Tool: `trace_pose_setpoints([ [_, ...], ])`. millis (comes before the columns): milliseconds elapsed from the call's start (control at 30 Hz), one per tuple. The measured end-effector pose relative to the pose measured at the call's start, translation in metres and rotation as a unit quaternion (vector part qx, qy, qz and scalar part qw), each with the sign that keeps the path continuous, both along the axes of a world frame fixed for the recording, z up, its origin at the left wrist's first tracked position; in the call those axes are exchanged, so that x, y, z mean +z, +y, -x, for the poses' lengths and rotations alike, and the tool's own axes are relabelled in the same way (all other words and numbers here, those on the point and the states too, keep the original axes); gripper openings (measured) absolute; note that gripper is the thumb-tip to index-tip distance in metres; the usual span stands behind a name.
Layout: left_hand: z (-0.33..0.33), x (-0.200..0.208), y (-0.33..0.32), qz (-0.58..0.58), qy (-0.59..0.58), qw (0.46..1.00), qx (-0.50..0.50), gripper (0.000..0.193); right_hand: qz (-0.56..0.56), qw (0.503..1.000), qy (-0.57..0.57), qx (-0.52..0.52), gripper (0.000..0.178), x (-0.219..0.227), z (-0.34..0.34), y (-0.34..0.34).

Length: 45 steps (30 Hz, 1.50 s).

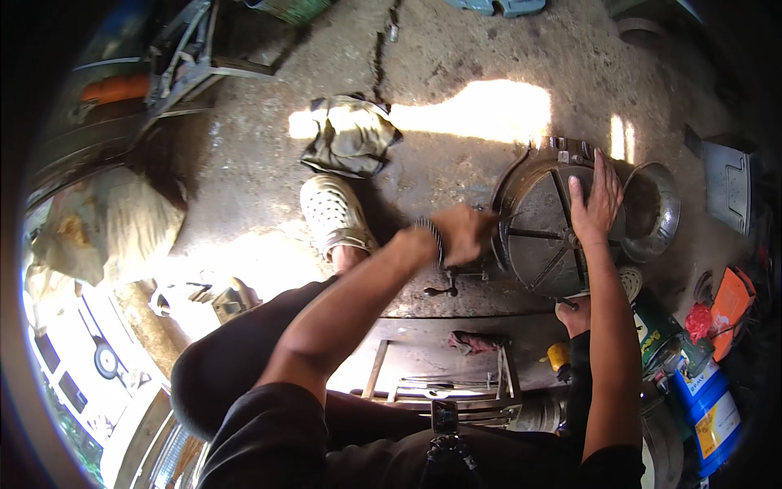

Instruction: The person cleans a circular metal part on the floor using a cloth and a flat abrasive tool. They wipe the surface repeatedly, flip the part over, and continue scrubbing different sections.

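Note:
My left hand [466, 234] is blurred, its fingers curled into a fist at the left rim of a round dark metal disc [533, 208] with radial grooves. A short dark tip seems to stick out of the fist toward the disc, but its kind cannot be made out. My right hand [599, 200] rests on the disc's right side with the fingers stretched out flat. The disc sits in a round metal housing [507, 183], low above the floor. A crank handle [441, 291] shows below my left hand.
Right of the disc lies a metal bowl [652, 212]; farther right are a grey case [727, 186], an orange box [733, 312] and a blue container [707, 416]. A crumpled cloth [350, 134] lies beyond my left shoe [332, 213]. A metal frame [183, 73] stands far left.

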<state>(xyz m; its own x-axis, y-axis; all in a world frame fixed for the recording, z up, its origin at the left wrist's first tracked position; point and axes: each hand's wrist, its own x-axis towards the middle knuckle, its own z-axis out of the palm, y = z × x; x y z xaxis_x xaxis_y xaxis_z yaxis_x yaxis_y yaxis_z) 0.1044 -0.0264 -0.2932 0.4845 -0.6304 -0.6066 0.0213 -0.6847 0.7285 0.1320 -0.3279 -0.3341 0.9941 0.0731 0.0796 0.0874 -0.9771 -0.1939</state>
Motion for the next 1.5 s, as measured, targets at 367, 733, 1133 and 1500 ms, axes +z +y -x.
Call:
trace_pose_setpoints([
  [367,-0.106,0.133,0.23,-0.154,-0.326,0.929,0.086,0.044,-0.181,0.973,-0.108,-0.092,0.061,0.002,-0.025,0.044],
  [733,0.028,-0.052,0.299,0.119,-0.19,0.588,0.777,0.055,0.013,0.954,0.274,0.121,0.11,-0.044,-0.043,0.388],
  [1133,0.022,-0.054,0.318,-0.029,-0.215,0.679,0.701,0.07,-0.1,0.977,0.184,0.039,0.026,0.002,-0.063,0.228],
  [1500,0.003,-0.046,0.304,-0.041,-0.247,0.726,0.64,0.067,0.138,0.852,0.444,0.24,0.056,0.07,-0.105,0.061],
])
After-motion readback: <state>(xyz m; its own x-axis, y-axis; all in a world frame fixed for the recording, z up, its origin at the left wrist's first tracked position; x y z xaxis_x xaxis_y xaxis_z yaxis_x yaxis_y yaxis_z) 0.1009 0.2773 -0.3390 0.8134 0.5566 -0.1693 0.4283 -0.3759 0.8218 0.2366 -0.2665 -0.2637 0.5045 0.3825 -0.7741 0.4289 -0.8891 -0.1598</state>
